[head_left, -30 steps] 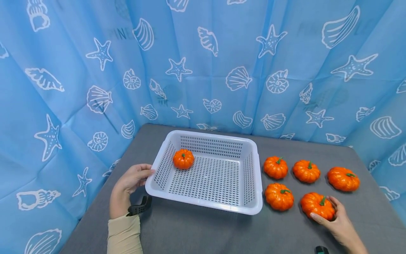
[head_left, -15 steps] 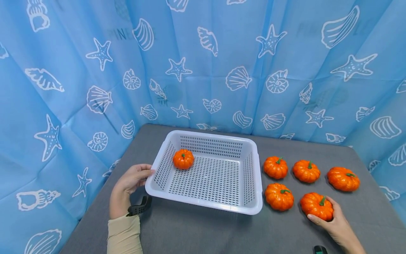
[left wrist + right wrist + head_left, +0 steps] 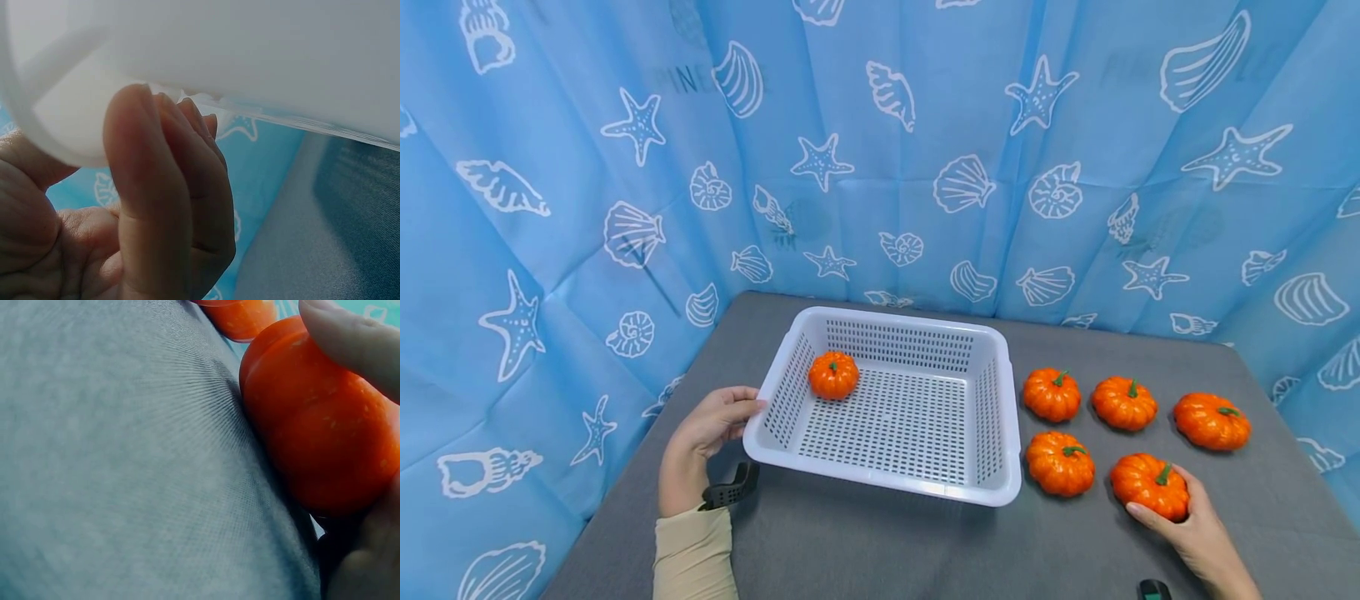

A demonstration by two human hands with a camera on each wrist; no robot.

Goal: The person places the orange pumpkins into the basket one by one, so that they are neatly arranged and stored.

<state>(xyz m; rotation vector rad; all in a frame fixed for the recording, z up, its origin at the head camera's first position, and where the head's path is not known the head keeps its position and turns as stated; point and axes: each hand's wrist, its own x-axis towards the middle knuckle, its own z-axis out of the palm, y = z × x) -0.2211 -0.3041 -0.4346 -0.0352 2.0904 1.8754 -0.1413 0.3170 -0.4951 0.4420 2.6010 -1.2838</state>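
Note:
A white plastic basket (image 3: pixel 880 482) with slotted walls stands mid-table, one small orange pumpkin (image 3: pixel 833 376) inside at its left. My left hand (image 3: pixel 718 421) grips the basket's left rim; in the left wrist view the fingers (image 3: pixel 150 162) curl up under that rim beside the white wall. At the right front, my right hand (image 3: pixel 1198 533) holds another pumpkin (image 3: pixel 1150 485), thumb on its near side and fingers round its right. The right wrist view shows this glossy pumpkin (image 3: pixel 312 425) low against the grey cloth, with the thumb (image 3: pixel 356 344) across its top.
Several more pumpkins lie right of the basket: two in front of each other, a back one (image 3: pixel 1052 395) and a nearer one (image 3: pixel 1060 464), then one at back centre (image 3: pixel 1124 404) and one far right (image 3: pixel 1212 422). A blue shell-print curtain (image 3: pixel 880 167) closes off the table's back and left.
My right hand has shifted slightly left and closed more snugly round the pumpkin, which has nudged a little left. The left hand and basket have stayed put.

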